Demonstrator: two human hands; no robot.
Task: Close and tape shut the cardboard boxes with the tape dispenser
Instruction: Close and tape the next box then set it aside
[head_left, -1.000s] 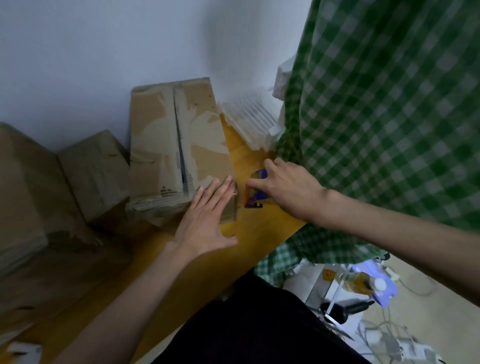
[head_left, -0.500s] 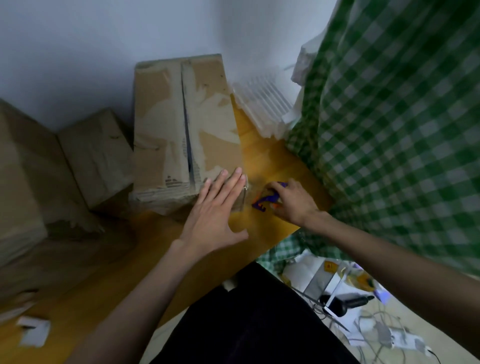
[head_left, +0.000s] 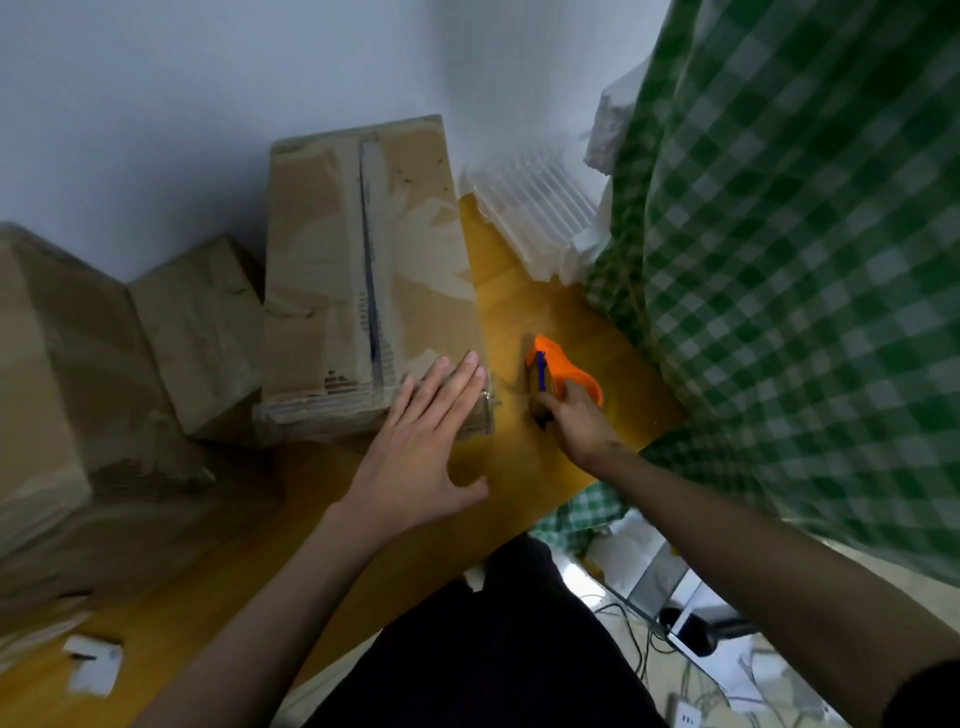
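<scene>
A tall cardboard box (head_left: 332, 270) lies on the yellow wooden table (head_left: 509, 467), its flaps closed with a dark seam down the middle. My left hand (head_left: 421, 447) lies flat with straight fingers on the box's near right corner. Just right of the box, my right hand (head_left: 574, 423) grips the orange tape dispenser (head_left: 561, 371), which has a blue part and stands on the table. A short clear strip of tape seems to run from the box corner toward the dispenser.
More cardboard boxes (head_left: 197, 332) crowd the left side against the white wall. A clear ribbed plastic tray (head_left: 535, 208) leans at the back right. A green checked cloth (head_left: 789, 260) hangs at the right. A white paper scrap (head_left: 93, 665) lies near left; cables lie on the floor.
My right hand has turned the dispenser so its orange body now shows and shifted slightly away from the box. My left hand stays pressed on the box corner.
</scene>
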